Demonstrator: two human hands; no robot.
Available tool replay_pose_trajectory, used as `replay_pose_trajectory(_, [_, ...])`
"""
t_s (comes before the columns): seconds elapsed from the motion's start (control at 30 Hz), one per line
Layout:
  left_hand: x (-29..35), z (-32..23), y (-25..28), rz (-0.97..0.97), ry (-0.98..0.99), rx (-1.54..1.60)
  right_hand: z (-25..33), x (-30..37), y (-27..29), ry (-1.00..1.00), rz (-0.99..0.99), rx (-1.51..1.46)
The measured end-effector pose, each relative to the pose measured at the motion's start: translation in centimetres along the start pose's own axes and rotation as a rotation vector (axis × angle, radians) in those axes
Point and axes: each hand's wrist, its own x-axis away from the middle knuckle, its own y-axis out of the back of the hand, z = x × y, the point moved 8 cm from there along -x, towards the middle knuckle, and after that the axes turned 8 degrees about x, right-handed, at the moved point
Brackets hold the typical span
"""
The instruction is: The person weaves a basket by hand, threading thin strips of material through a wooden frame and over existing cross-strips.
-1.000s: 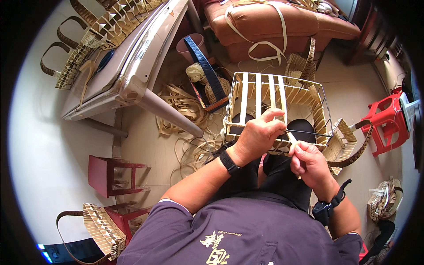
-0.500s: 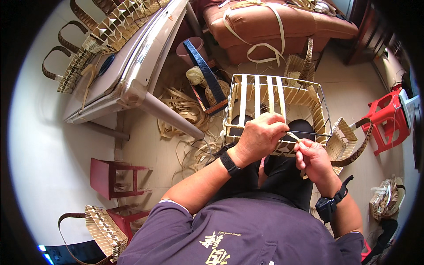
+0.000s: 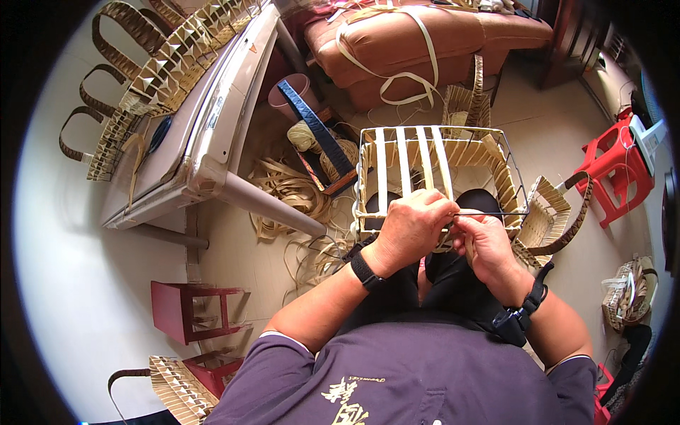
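- 1 wire-framed basket (image 3: pixel 504 170) on the person's lap; 4 pale strips (image 3: pixel 403 163) run across its L part.
- L hand (image 3: pixel 416 225): back up, fingers closed, gripping lower end of rightmost strip at basket's near edge; tips partly hidden.
- R hand (image 3: pixel 489 244): side-on, thumb + index pinched tight on same strip, touching or just beside L fingertips, can't tell which.
- Elbows bent, forearms angled in from both sides.
- Wrists: 1 black band (image 3: pixel 366 273) L, 1 black watch-like device (image 3: pixel 506 327) R.
- Gold-coloured writing (image 3: pixel 345 404) on 1 dark purple shirt (image 3: pixel 411 361).
- 3 handled baskets nearby: R (image 3: pixel 538 212), behind (image 3: pixel 460 106), lower L (image 3: pixel 177 386); several more, count unclear, on table (image 3: pixel 223 117).
- 2 dark red stools (image 3: pixel 172 312) L, 1 red plastic stool (image 3: pixel 616 163) R, 1 pink bin (image 3: pixel 280 103).
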Motion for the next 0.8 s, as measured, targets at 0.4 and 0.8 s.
replay_pose_trajectory(0.4, [0.1,-0.2,0.3,-0.034,0.035,0.101,0.5,1.0,-0.5,-0.085,-0.179,-0.023])
replay_pose_trajectory(0.8, [0.6,-0.7,-0.2,-0.076,-0.004,0.033,0.4,2.8,0.3,-0.359,0.072,-0.293])
